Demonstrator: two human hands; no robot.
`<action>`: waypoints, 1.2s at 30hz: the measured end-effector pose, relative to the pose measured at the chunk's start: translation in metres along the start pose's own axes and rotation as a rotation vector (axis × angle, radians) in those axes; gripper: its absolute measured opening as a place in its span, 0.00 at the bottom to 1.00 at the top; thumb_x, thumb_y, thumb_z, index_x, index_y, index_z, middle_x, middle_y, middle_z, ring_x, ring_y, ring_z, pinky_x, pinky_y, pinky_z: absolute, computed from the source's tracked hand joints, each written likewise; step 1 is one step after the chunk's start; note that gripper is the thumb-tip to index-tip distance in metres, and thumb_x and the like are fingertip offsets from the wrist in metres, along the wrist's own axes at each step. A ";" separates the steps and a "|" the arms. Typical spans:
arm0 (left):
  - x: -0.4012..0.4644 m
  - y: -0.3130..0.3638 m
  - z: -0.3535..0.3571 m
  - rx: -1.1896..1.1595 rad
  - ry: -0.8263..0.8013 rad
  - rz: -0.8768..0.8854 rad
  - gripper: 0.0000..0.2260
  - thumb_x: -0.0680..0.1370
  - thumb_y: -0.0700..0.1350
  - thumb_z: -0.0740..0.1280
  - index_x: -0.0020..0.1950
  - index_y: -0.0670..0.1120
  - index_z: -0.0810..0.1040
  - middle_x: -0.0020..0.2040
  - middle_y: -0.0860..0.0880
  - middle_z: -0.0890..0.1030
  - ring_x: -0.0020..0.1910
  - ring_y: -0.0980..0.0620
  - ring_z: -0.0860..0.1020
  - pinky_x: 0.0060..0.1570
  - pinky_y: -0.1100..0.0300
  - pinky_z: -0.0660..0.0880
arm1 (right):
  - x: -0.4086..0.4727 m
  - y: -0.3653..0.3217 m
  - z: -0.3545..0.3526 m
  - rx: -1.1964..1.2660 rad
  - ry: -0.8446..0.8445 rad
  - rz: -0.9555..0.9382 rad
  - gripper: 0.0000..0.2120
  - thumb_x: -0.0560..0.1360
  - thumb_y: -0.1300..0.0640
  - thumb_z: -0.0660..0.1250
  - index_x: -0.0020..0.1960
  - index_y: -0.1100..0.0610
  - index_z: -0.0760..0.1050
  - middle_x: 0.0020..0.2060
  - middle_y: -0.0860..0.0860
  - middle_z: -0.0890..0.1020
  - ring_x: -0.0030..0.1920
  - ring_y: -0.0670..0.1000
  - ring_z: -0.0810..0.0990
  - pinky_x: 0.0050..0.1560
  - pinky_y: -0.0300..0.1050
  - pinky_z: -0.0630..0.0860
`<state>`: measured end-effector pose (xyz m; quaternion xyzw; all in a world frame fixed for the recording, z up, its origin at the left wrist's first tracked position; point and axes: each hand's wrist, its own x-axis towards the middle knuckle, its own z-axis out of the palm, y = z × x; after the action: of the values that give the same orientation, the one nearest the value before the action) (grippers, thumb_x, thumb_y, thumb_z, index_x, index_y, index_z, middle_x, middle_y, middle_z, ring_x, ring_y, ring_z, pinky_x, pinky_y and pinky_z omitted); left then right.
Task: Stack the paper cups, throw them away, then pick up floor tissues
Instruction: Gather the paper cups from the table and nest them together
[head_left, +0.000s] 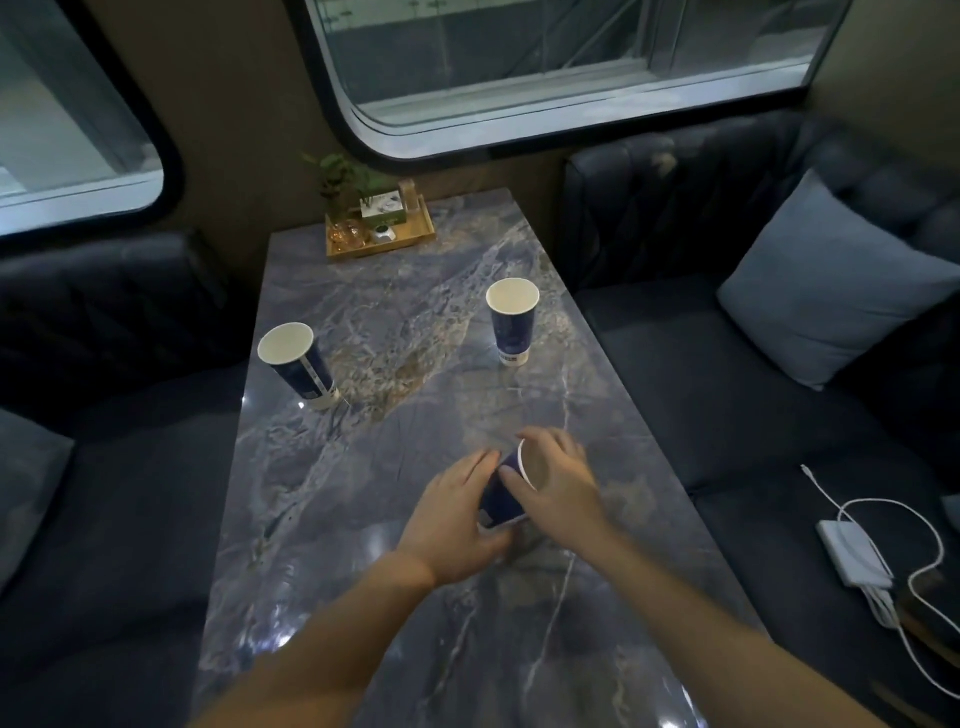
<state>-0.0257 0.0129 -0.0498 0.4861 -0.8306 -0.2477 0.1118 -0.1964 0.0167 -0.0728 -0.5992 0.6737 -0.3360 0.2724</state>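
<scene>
Three paper cups sit on the marble table (415, 597): the near cup (501, 496) mid-width, gripped by left hand (449, 525) and right hand (558, 486), fingers curled round it; left cup (298, 366) at the left edge; right cup (511, 322) near the right edge.

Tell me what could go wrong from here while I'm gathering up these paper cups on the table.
The cup in both hands is tilted; any leftover liquid, which I can't see, could spill on the marble table. The left hand and right hand might crush it if they squeeze. The left cup stands close to the table's edge, so a reaching arm could knock it off. The far cup needs a longer reach.
</scene>
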 end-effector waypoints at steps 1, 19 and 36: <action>-0.001 0.000 -0.001 -0.024 0.004 0.008 0.37 0.72 0.58 0.72 0.77 0.46 0.66 0.74 0.49 0.72 0.73 0.50 0.71 0.72 0.50 0.68 | -0.002 -0.005 0.004 0.112 -0.007 0.058 0.17 0.69 0.38 0.65 0.56 0.39 0.72 0.53 0.39 0.73 0.55 0.41 0.72 0.52 0.33 0.70; -0.020 -0.011 -0.013 0.100 0.019 -0.174 0.35 0.58 0.64 0.71 0.63 0.58 0.69 0.51 0.56 0.84 0.44 0.52 0.84 0.44 0.54 0.81 | -0.007 -0.051 0.020 0.621 -0.139 0.341 0.06 0.73 0.53 0.70 0.47 0.54 0.77 0.41 0.51 0.83 0.39 0.50 0.83 0.39 0.43 0.77; -0.012 -0.039 -0.009 -0.508 -0.038 -0.324 0.24 0.59 0.50 0.81 0.52 0.56 0.78 0.46 0.51 0.86 0.42 0.52 0.85 0.45 0.46 0.83 | 0.016 -0.048 0.020 0.577 -0.330 -0.037 0.09 0.70 0.49 0.70 0.49 0.41 0.80 0.45 0.40 0.84 0.47 0.40 0.82 0.47 0.34 0.77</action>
<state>0.0134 0.0045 -0.0623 0.5639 -0.6557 -0.4713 0.1732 -0.1531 -0.0044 -0.0479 -0.5559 0.4867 -0.4162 0.5300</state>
